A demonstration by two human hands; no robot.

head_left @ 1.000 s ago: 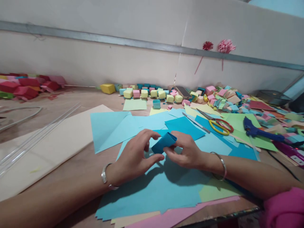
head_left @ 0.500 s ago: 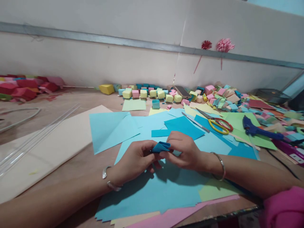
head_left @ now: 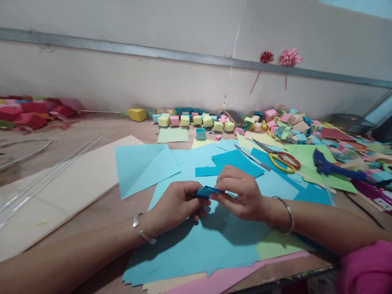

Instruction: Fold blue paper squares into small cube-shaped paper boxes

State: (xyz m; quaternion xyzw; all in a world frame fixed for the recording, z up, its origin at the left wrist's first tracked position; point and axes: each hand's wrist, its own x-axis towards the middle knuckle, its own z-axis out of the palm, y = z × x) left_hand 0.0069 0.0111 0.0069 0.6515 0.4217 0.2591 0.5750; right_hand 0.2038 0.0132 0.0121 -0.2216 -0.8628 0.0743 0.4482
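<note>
At your far left a heap of red and pink paper pieces [head_left: 33, 112] sits against the wall, and clear plastic rods [head_left: 45, 175] lie slantwise across a cream sheet [head_left: 70, 183] that leaves bare tabletop [head_left: 101, 128] behind it. Your left hand [head_left: 176, 204] is curled, its thumb and fingertips pinching the left end of a small folded blue paper piece [head_left: 207, 191]. That piece is held just above the big blue sheet [head_left: 199, 245], whose near edge comes close to the tabletop's front edge. Your right hand [head_left: 241, 194] pinches the piece's right end, fingers pressed together on it. Beyond your hands, loose light blue sheets [head_left: 147, 163] overlap, and a row of small folded paper cubes [head_left: 190, 119] lines the wall. To the right, yellow-handled scissors [head_left: 280, 158] lie on a green sheet [head_left: 309, 157], just beside a blue glue gun [head_left: 333, 168]; past them the tabletop is crowded with colored scraps [head_left: 352, 151].
</note>
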